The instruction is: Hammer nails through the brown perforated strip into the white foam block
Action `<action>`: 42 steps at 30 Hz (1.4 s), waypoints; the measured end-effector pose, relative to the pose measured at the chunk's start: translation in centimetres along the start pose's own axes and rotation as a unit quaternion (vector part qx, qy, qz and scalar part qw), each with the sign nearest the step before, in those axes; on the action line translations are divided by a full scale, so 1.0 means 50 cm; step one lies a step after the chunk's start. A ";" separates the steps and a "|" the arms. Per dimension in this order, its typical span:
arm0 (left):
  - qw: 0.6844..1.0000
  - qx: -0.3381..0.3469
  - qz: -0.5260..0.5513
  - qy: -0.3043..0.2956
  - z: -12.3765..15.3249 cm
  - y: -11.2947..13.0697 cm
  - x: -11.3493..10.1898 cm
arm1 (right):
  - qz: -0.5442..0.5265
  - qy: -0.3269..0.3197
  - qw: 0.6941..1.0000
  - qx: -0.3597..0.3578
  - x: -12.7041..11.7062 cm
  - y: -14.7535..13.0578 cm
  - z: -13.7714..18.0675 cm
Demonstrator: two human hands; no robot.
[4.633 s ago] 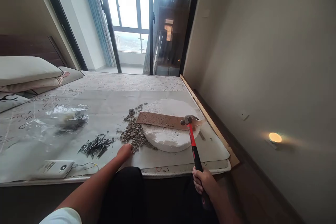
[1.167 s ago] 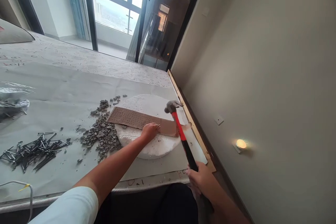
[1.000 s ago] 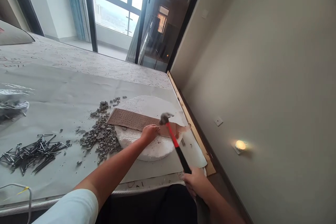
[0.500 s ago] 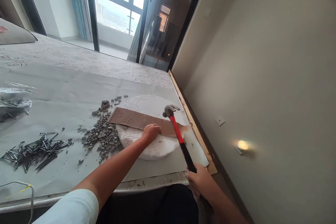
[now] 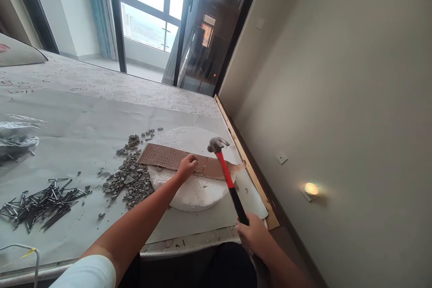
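Note:
A brown strip (image 5: 165,155) dotted with small dark holes lies across a round white foam slab (image 5: 189,198). My left hand (image 5: 188,165) rests low over the middle of this strip, its fingers curled closed; whatever they may hold is too small to make out. A tiny upright mark, perhaps a nail, shows on the strip just right of the fingers. In my right hand (image 5: 251,233) is the black grip of a claw hammer (image 5: 225,168) with a red neck. The hammer's metal head is raised above the strip's right part.
Grey gravel (image 5: 130,180) is heaped against the slab's left side. Farther left lie a pile of loose nails (image 5: 47,204) and a clear plastic bag (image 5: 16,144). A wooden edge board (image 5: 243,148) runs along the right, beside the wall (image 5: 337,99).
My left hand has shifted left along the strip, uncovering the small mark on it. The hammer stays raised in my right hand, almost unmoved. The view has tilted slightly.

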State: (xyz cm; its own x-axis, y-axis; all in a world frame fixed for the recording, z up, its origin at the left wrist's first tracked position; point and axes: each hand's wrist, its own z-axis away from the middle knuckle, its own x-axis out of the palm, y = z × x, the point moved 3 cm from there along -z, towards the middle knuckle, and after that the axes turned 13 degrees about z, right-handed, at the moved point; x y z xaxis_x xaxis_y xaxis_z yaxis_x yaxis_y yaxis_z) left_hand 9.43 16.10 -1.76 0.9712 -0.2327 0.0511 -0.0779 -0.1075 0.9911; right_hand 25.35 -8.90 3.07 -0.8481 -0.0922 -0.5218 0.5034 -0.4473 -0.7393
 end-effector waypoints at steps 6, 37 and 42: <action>0.989 -0.071 0.127 0.005 -0.009 -0.008 -0.014 | -0.014 -0.057 0.997 0.045 0.035 0.010 -0.004; 0.971 0.127 0.085 0.185 0.252 0.226 -0.174 | 0.581 0.016 0.767 -0.271 0.180 -0.065 -0.057; 0.990 0.060 -0.045 0.122 0.259 0.155 -0.153 | 0.583 0.006 0.765 -0.273 0.205 -0.038 -0.099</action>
State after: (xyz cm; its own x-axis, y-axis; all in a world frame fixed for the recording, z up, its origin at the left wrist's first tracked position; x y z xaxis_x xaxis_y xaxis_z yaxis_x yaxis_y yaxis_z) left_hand -1.51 4.53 3.96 0.9997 0.0222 0.0052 0.0002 -0.2351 0.9720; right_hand 16.51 -4.61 -3.00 0.2311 -0.1350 -0.9635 0.9134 0.3713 0.1671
